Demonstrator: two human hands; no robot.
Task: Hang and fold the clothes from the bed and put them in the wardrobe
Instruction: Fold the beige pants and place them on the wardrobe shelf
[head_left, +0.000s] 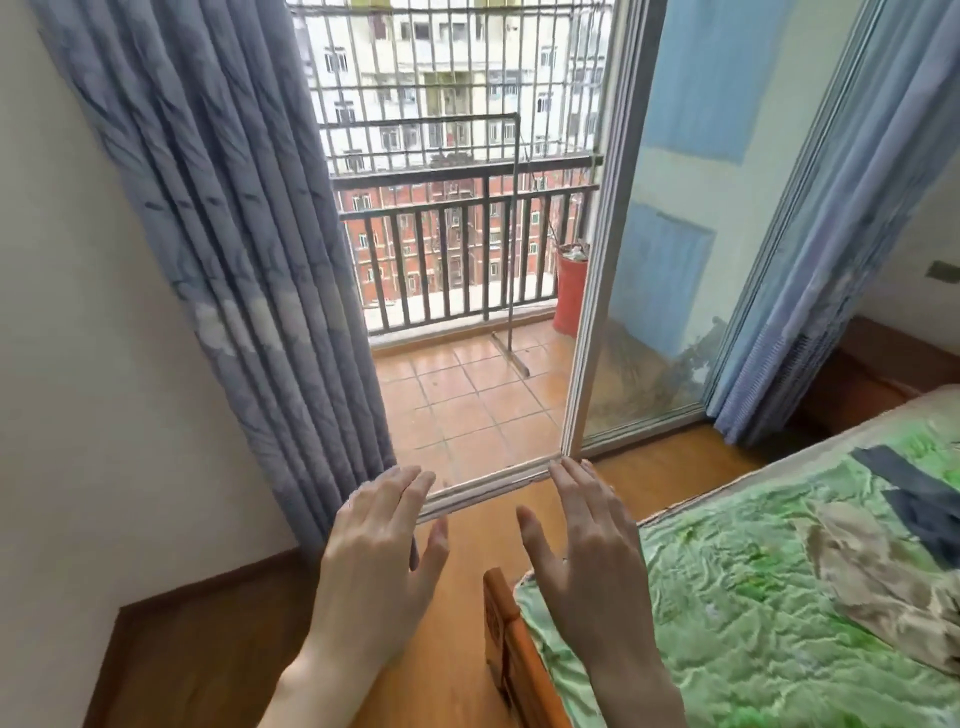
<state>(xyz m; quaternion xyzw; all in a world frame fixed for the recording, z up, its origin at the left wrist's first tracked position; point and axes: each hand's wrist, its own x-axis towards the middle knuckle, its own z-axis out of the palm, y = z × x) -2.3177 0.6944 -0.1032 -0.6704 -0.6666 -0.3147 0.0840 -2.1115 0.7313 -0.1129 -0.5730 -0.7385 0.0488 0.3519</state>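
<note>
Both hands are raised in front of the person, backs to the camera. The left hand (376, 561) has its fingers straight and lightly spread, holding nothing; the right hand (587, 551) is the same, fingers straight and close together, empty, hovering above the corner of the bed (727, 613).

The bed has an orange-brown wooden frame and a crinkled green patterned sheet. On the sheet, at the right edge of view, lie the clothes: a crumpled beige garment (878, 582) of soft, creased fabric, and touching its upper side a flat dark navy garment (919, 499). Both are well apart from the hands.

Out on the balcony, a red cylindrical bucket (570, 296) stands by the dark metal railing (457, 228); something pale shows at its top, too small to identify. A thin metal drying rack (511, 249) stands on the terracotta tiles. A pleated grey-blue curtain (234, 249) hangs at left, and the floor (218, 644) is smooth wood.
</note>
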